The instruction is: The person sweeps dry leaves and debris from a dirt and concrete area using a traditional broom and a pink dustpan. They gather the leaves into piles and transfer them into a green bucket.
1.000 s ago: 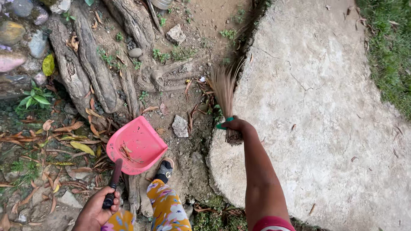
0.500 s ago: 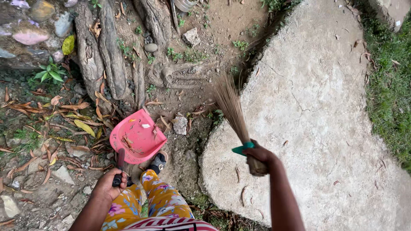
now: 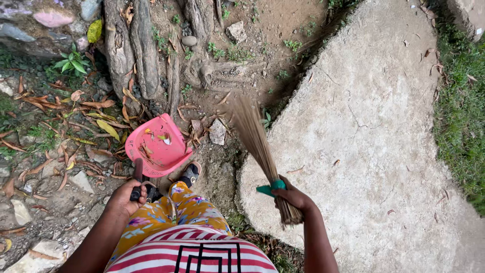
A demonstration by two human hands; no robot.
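Note:
My left hand (image 3: pixel 126 196) grips the dark handle of a pink dustpan (image 3: pixel 157 145) resting on the dirt, with a few dry leaves in its scoop. My right hand (image 3: pixel 292 196) holds a bundle broom (image 3: pixel 256 136) of thin brown sticks bound with a green band. The broom's blurred bristle tips fan over the soil beside a small flat stone (image 3: pixel 217 132), to the right of the dustpan. My sandalled foot (image 3: pixel 190 173) stands just below the pan.
Thick tree roots (image 3: pixel 132 48) run across the top. Dry leaves (image 3: pixel 93 104) and stones litter the ground on the left. A large pale concrete slab (image 3: pixel 371 136) fills the right, with grass (image 3: pixel 462 106) beyond its edge.
The broom has swung from the slab's edge leftward over the dirt toward the dustpan. The dustpan has stayed on the ground, and the view has shifted slightly.

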